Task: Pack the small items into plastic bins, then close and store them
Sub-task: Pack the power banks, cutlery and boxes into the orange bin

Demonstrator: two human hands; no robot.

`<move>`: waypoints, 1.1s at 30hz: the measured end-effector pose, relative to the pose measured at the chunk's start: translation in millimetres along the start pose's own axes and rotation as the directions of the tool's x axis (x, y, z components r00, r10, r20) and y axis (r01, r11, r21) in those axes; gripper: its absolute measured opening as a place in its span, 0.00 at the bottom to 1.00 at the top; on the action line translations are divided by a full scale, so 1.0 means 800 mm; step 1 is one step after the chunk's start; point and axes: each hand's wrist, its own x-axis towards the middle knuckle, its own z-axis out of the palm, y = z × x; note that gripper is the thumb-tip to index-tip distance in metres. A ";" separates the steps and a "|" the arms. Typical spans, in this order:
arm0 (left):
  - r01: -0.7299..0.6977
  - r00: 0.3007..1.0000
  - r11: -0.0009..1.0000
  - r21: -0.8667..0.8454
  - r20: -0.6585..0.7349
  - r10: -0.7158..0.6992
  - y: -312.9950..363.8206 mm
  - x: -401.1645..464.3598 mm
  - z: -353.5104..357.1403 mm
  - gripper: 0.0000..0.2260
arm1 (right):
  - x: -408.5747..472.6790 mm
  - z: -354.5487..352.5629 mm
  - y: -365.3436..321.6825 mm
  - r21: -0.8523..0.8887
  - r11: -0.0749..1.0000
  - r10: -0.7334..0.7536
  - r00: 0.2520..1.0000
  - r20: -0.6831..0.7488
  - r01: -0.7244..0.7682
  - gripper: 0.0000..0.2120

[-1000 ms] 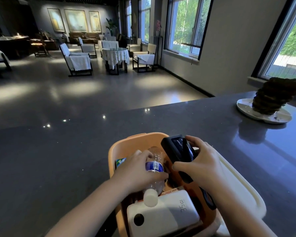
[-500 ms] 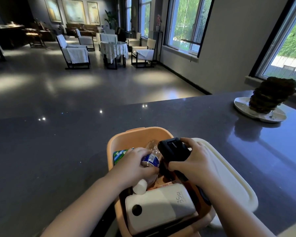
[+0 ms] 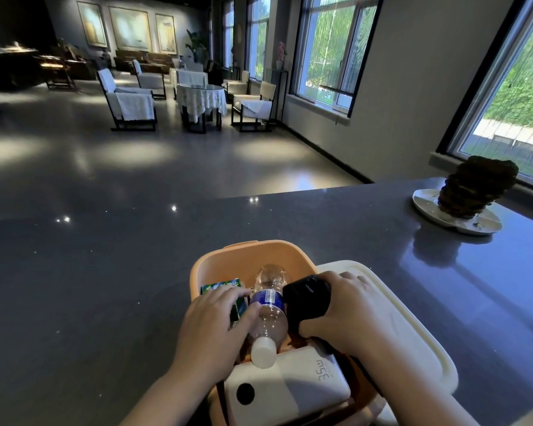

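An orange plastic bin (image 3: 243, 256) stands on the dark countertop (image 3: 105, 287) right in front of me. Inside it lie a clear plastic bottle (image 3: 270, 315) with a blue label and white cap, a green carton (image 3: 220, 285) at the left, and a white power bank (image 3: 290, 385) at the near end. My left hand (image 3: 213, 327) grips the bottle from the left side. My right hand (image 3: 342, 315) grips a black device (image 3: 306, 298) and holds it at the bin's right side. The bin's cream lid (image 3: 413, 339) lies flat to the right of the bin.
A white dish (image 3: 428, 210) with a dark rough ornament (image 3: 474, 189) on it stands at the counter's far right. Beyond the counter lies an open floor with armchairs and a small draped table (image 3: 200, 98). Windows line the right wall.
The bottle has turned so its cap points toward me and lies lower in the bin. The black device has sunk further down into the bin. The camera has tilted slightly.
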 end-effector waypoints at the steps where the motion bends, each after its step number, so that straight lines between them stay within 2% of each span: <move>1: -0.010 1.000 1.000 0.012 0.005 0.009 0.001 0.000 0.000 0.23 | 0.000 0.002 -0.003 -0.013 1.000 0.001 1.000 -0.001 -0.001 0.28; 5: -0.015 1.000 1.000 -0.026 -0.013 0.014 -0.001 0.001 0.001 0.20 | 0.012 0.001 -0.010 0.044 0.999 0.000 1.000 -0.003 0.000 0.27; 8: 0.020 0.992 0.984 -0.178 -0.122 -0.042 -0.007 -0.001 0.003 0.10 | 0.026 0.000 -0.024 0.055 0.998 -0.025 1.000 -0.010 0.026 0.29; 11: 0.108 0.969 0.943 -0.314 -0.178 -0.170 -0.020 -0.003 0.000 0.12 | 0.040 0.006 -0.049 0.101 0.989 -0.110 0.994 -0.015 0.111 0.29; 14: 0.139 0.961 0.937 -0.321 -0.185 -0.206 -0.034 -0.003 -0.007 0.15 | 0.057 0.017 -0.075 0.127 0.972 -0.210 0.975 0.074 0.200 0.29; 19: 0.218 0.936 0.904 -0.368 -0.184 -0.301 -0.052 -0.011 -0.017 0.14 | 0.076 0.031 -0.115 0.059 0.972 -0.232 0.959 0.159 0.226 0.22; 21: 0.242 0.931 0.899 -0.365 -0.174 -0.321 -0.055 -0.015 -0.018 0.14 | 0.076 0.040 -0.132 0.044 0.972 -0.233 0.949 0.211 0.229 0.25; 24: 0.240 0.932 0.898 -0.370 -0.171 -0.320 -0.055 -0.018 -0.022 0.12 | 0.077 0.053 -0.148 -0.050 0.968 -0.223 0.938 0.265 0.244 0.37; 27: 0.213 0.938 0.900 -0.381 -0.179 -0.298 -0.054 -0.016 -0.026 0.11 | 0.072 0.067 -0.148 -0.086 0.977 -0.159 0.938 0.309 0.194 0.44; 30: 0.184 0.946 0.911 -0.369 -0.186 -0.266 -0.053 -0.012 -0.024 0.13 | 0.063 0.078 -0.132 -0.028 0.983 -0.165 0.948 0.273 0.179 0.35; 33: 0.134 0.959 0.927 -0.349 -0.189 -0.210 -0.049 -0.009 -0.024 0.13 | 0.061 0.073 -0.112 0.042 0.972 -0.233 0.933 0.276 0.230 0.26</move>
